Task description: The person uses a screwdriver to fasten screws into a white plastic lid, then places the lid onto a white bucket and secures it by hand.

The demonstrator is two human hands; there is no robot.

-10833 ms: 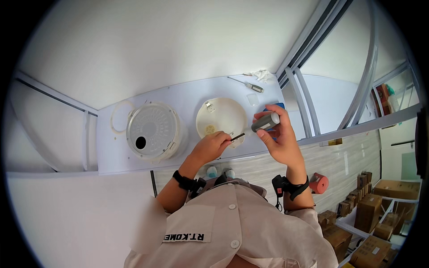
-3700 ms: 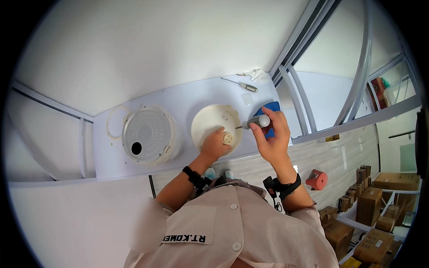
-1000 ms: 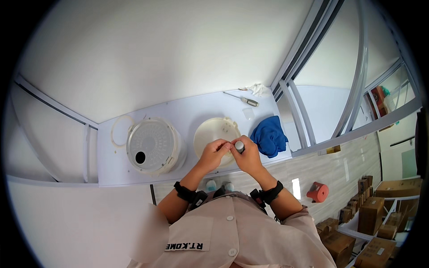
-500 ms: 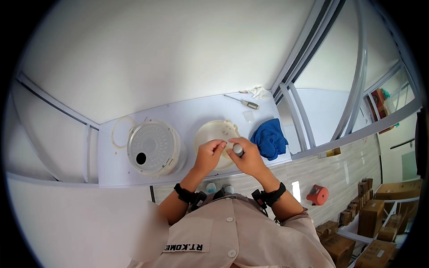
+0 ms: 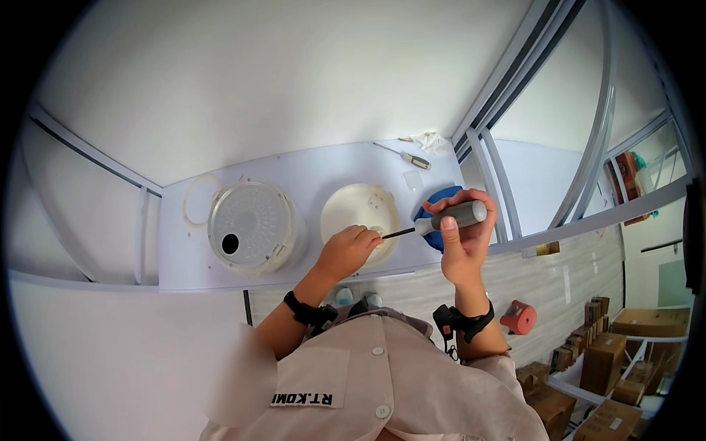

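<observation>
A screwdriver (image 5: 460, 215) with a grey handle is gripped in my right hand (image 5: 471, 246), its dark shaft aimed left. The shaft's tip meets the fingertips of my left hand (image 5: 346, 251), which are pinched together. Whatever small thing they hold is too small or covered to name. Below and behind the left hand, a round cream-white plastic cover (image 5: 346, 209) lies on the table, partly hidden. Behind my right hand sits a blue cloth (image 5: 444, 194). To the left stands a round white tub (image 5: 254, 213) with a translucent lid and a dark round hole.
A thin cream ring (image 5: 185, 206) lies left of the tub on the white table (image 5: 312, 165). At the back are a second screwdriver (image 5: 413, 158), a clear flat piece (image 5: 412, 181) and a crumpled white tissue (image 5: 429, 142). A red stool (image 5: 519, 317) and cardboard boxes (image 5: 603, 361) stand at the right.
My right hand has moved right and up, bringing the screwdriver nearly level with its tip at my left fingertips. My hands were close together over the cover before.
</observation>
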